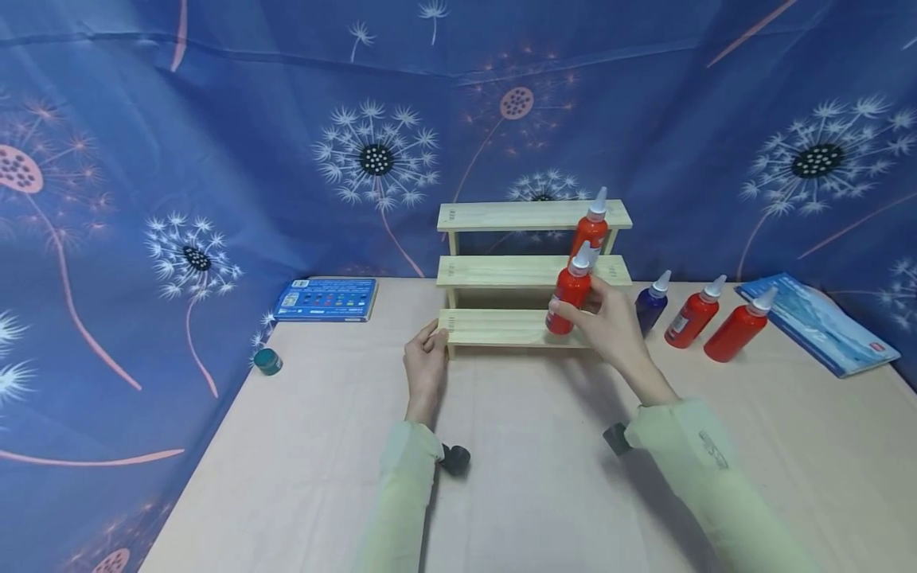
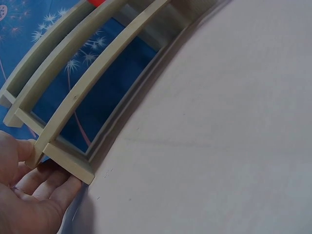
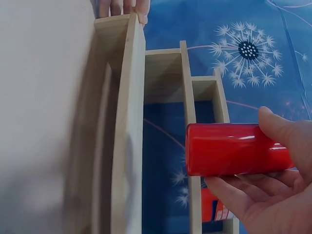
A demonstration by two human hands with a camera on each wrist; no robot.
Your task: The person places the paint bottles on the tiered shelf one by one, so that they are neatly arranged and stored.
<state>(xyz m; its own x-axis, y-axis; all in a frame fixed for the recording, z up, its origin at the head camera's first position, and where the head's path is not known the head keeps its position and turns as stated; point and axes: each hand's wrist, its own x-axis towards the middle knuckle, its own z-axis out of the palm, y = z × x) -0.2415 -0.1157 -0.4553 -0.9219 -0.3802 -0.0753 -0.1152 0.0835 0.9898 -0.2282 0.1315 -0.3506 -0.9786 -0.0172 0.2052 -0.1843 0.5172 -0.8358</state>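
Observation:
My left hand grips the left end of a three-tier wooden display rack. In the left wrist view its thumb and fingers lie about the corner of the lowest tier. A red paint bottle with a white nozzle cap is held by my right hand, in front of the rack's right side. The right wrist view shows this bottle above the shelf edges, apart from the lowest board. Behind it, another red paint bottle stands on the middle tier, its base hidden.
Right of the rack stand a purple bottle and two red bottles. A light-blue book lies farther right. To the left are a blue box and a small teal jar. A blue dandelion-print cloth hangs behind.

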